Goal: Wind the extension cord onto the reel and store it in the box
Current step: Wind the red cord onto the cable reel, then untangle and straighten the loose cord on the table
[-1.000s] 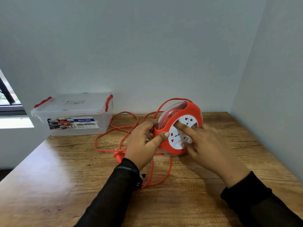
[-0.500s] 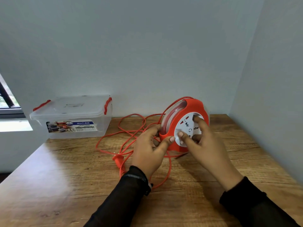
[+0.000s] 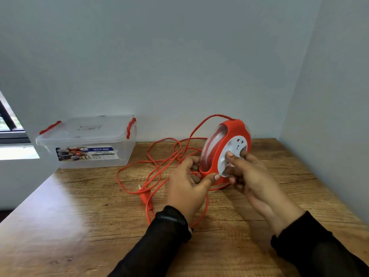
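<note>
A: Where is your reel (image 3: 223, 150) right now?

B: It stands upright on its edge on the wooden table (image 3: 79, 226), near the back wall, and your hands flank it. Your left hand (image 3: 189, 182) grips the reel's lower left side: the thumb lies across the orange front rim and the fingers curl behind the clear housing.

A: And your right hand (image 3: 251, 176)?

B: It is on the reel's white socket face (image 3: 232, 154). Your thumb and one fingertip press on the disc, slightly spread, while the other fingers curl under its lower edge.

A: The cord (image 3: 157, 166)?

B: Mostly loose. It leaves the reel's top and lies in tangled loops on the table left of the reel, with the plug (image 3: 144, 195) in front of those loops.

A: The box (image 3: 87, 142)?

B: Well left of the reel, against the wall, its lid closed with red clips.
</note>
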The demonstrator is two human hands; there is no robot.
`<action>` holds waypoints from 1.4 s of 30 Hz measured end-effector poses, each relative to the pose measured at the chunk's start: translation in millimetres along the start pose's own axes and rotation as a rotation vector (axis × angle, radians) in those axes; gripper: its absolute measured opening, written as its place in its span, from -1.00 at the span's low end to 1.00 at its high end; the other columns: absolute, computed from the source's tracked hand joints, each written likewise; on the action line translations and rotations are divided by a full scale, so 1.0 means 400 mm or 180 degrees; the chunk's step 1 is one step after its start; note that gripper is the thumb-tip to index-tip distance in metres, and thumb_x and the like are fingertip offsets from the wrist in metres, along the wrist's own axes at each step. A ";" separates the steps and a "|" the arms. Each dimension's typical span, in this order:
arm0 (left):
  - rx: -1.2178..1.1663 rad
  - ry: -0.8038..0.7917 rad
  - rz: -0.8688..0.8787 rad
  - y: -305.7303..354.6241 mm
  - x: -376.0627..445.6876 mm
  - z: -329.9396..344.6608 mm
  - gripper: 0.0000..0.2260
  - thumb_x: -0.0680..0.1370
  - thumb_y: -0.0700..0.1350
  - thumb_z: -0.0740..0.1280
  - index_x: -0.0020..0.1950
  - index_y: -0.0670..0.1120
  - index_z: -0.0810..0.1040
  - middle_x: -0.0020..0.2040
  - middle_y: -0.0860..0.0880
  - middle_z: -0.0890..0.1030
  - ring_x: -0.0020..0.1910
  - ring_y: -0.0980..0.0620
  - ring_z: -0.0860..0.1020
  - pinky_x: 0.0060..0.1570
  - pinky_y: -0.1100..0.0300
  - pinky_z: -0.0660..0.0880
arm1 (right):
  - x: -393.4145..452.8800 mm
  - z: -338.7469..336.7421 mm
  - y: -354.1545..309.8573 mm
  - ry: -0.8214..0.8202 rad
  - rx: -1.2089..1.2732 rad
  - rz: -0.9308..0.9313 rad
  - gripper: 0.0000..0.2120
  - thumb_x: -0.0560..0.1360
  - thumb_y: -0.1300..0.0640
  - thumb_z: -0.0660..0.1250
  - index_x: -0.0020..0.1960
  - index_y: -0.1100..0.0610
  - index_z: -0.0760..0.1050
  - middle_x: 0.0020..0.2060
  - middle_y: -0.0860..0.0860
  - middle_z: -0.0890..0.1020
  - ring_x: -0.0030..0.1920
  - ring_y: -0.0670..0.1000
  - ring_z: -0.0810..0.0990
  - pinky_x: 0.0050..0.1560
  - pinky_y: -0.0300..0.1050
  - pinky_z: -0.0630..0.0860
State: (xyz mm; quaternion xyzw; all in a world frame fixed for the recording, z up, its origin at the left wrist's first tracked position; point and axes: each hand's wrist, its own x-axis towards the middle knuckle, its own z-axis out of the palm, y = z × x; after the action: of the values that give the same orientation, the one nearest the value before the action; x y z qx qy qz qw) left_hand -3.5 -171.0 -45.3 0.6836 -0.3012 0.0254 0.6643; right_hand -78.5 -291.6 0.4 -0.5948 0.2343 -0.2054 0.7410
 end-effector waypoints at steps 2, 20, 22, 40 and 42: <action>-0.0205 -0.0049 -0.0020 -0.005 -0.012 0.020 -0.64 0.26 0.01 0.55 -0.03 0.01 0.53 -0.12 -0.10 0.67 -0.20 -0.26 0.66 -0.19 -0.25 0.59 | 0.001 -0.008 -0.013 -0.0169 0.0374 0.0340 -0.83 0.46 0.00 0.35 -0.06 0.09 0.49 -0.38 0.05 0.58 -0.54 -0.09 0.38 -0.54 -0.27 0.22; 0.1832 -0.0090 0.0314 0.020 0.056 -0.152 -0.77 0.32 -0.04 0.29 -0.04 0.01 0.54 -0.10 0.05 0.63 -0.07 0.03 0.58 0.00 0.04 0.53 | 0.044 -0.222 -0.084 0.0671 -0.3351 -0.0404 -0.33 0.29 -0.38 0.34 0.25 0.00 0.53 0.32 -0.06 0.50 0.15 0.07 0.56 0.01 -0.09 0.40; 0.2413 -0.0791 0.0086 0.013 0.056 -0.149 -0.63 0.32 -0.02 0.25 0.12 0.09 0.54 0.15 0.07 0.60 0.24 -0.02 0.50 0.28 -0.05 0.40 | 0.049 -0.231 -0.082 0.0561 -0.3863 -0.0251 -0.32 0.25 -0.42 0.33 0.22 -0.03 0.55 0.31 -0.05 0.51 0.12 0.08 0.56 0.05 -0.06 0.45; 0.1630 0.0305 0.1778 0.051 0.044 -0.132 -0.82 0.47 -0.01 0.43 -0.16 -0.12 0.63 -0.28 0.05 0.58 -0.32 0.14 0.49 -0.30 0.19 0.47 | 0.076 -0.204 -0.047 0.0464 -0.4851 -0.0285 -0.36 0.19 -0.48 0.33 -0.01 0.00 0.66 -0.34 0.02 0.55 -0.18 0.10 0.55 -0.31 -0.12 0.33; 0.1392 0.0830 0.1602 0.064 0.044 -0.142 -0.72 0.42 0.12 0.46 -0.25 -0.09 0.59 -0.42 0.03 0.52 -0.45 0.12 0.44 -0.43 0.25 0.39 | 0.078 -0.210 -0.047 0.0539 -0.4743 -0.0241 -0.34 0.16 -0.49 0.35 -0.05 0.02 0.66 -0.26 0.06 0.61 -0.19 0.10 0.57 -0.32 -0.12 0.33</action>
State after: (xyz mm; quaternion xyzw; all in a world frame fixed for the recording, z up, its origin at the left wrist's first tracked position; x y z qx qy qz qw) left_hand 20.0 -123.5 -8.1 0.7051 -0.3603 0.3391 0.5080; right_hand -103.4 -379.7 0.2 -0.9288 0.3469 -0.0627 0.1141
